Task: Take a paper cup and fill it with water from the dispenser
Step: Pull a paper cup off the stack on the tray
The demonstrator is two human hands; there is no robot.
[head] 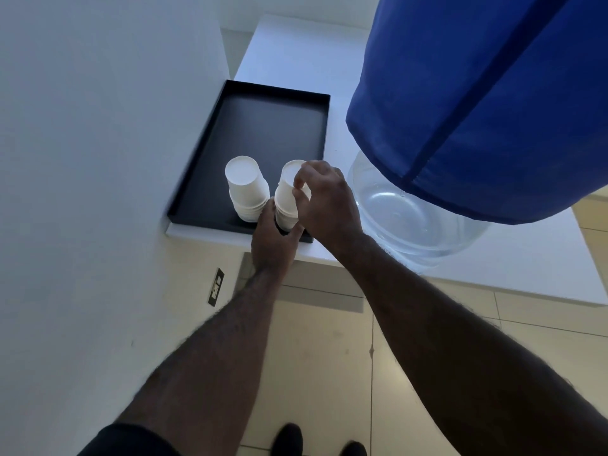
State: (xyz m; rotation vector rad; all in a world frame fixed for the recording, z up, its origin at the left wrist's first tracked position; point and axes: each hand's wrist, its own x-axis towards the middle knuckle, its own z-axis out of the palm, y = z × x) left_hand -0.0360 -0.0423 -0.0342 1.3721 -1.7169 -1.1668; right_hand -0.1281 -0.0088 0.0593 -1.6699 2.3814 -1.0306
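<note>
Both hands [297, 218] grip one cup stack [287, 199].

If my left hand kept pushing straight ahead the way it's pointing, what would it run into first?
Your left hand already touches the base of the right cup stack; beyond that lies bare black tray, though depth is uncertain.

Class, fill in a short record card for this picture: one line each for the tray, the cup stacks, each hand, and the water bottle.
tray: black rectangular tray on the white counter, beside the wall
cups: two stacks of upside-down white paper cups, left stack untouched, right stack being handled
left hand: gripping the right stack low down
right hand: fingers pinching the top cup
bottle: clear water bottle under a blue fabric cover, right of the tray
</note>
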